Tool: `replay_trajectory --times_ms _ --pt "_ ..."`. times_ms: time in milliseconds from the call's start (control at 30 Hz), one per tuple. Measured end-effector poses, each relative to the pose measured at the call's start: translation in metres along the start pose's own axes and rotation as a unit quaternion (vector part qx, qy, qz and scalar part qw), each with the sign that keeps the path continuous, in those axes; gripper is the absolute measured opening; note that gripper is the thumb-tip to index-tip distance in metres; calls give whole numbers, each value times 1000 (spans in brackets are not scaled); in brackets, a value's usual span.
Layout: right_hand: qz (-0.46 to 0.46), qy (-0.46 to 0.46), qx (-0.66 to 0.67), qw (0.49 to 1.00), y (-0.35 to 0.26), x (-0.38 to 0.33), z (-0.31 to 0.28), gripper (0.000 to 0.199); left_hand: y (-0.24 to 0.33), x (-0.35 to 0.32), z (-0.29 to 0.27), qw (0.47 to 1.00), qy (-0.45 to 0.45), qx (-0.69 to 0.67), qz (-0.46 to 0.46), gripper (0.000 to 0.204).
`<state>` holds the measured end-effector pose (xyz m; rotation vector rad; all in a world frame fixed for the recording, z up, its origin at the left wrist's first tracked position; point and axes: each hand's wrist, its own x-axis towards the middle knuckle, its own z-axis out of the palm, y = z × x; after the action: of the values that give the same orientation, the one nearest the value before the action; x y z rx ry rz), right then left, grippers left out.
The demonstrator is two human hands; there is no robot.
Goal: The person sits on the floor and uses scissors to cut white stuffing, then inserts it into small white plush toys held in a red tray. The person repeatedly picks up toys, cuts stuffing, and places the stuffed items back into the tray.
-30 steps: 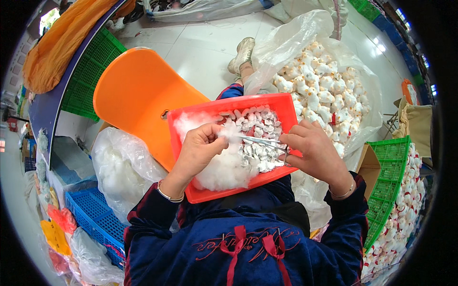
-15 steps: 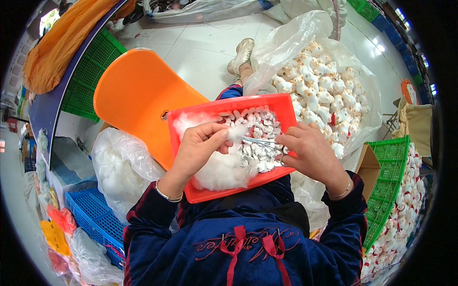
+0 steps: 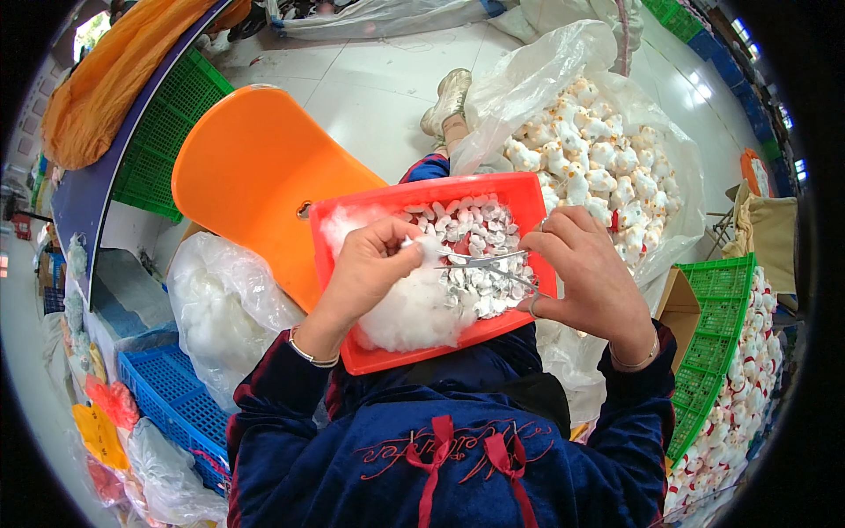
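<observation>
Between thumb and fingers, my left hand [image 3: 370,264] pinches a small tuft of white stuffing [image 3: 429,250]. My right hand [image 3: 591,280] has its fingers in the loops of silver forceps [image 3: 482,261], a scissor-like tool whose handles and jaws are spread apart. The jaw tips point left, close to the tuft; whether they touch it I cannot tell. Both hands are over a red plastic tray [image 3: 503,322] on my lap. Loose white stuffing [image 3: 414,321] fills its left side. Many small white and silvery pieces [image 3: 480,295] lie in its right side.
An orange chair [image 3: 251,185] stands beyond the tray at left, with a clear bag of stuffing [image 3: 220,295] nearby. A blue crate [image 3: 180,396] is at lower left. To the right are a plastic bag of small white plush figures [image 3: 598,158] and a green crate [image 3: 717,330].
The forceps have opened, their handles spreading as my right fingers moved apart. My right hand has shifted slightly right. My left hand still pinches the tuft in about the same place.
</observation>
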<state>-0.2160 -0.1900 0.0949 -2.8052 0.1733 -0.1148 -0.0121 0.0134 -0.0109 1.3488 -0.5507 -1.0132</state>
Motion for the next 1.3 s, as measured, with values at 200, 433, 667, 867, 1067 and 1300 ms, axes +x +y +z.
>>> replay_trajectory --times_ms 200,433,667,867,1067,1300 --pt "7 -35 10 999 5 9 10 51 9 -8 16 982 16 161 98 17" --pt "9 -59 7 998 9 4 15 38 14 -10 13 994 28 102 40 22" --pt "11 -85 -4 996 5 8 12 30 12 -6 9 1000 -3 20 14 22" --pt "-3 -100 13 995 7 10 20 37 13 -4 10 999 -29 34 -1 11" --pt "-14 49 6 999 0 5 9 48 2 3 4 994 19 -103 -24 6" --pt "11 -41 -43 998 3 5 18 39 7 0 9 994 6 -109 -27 8"
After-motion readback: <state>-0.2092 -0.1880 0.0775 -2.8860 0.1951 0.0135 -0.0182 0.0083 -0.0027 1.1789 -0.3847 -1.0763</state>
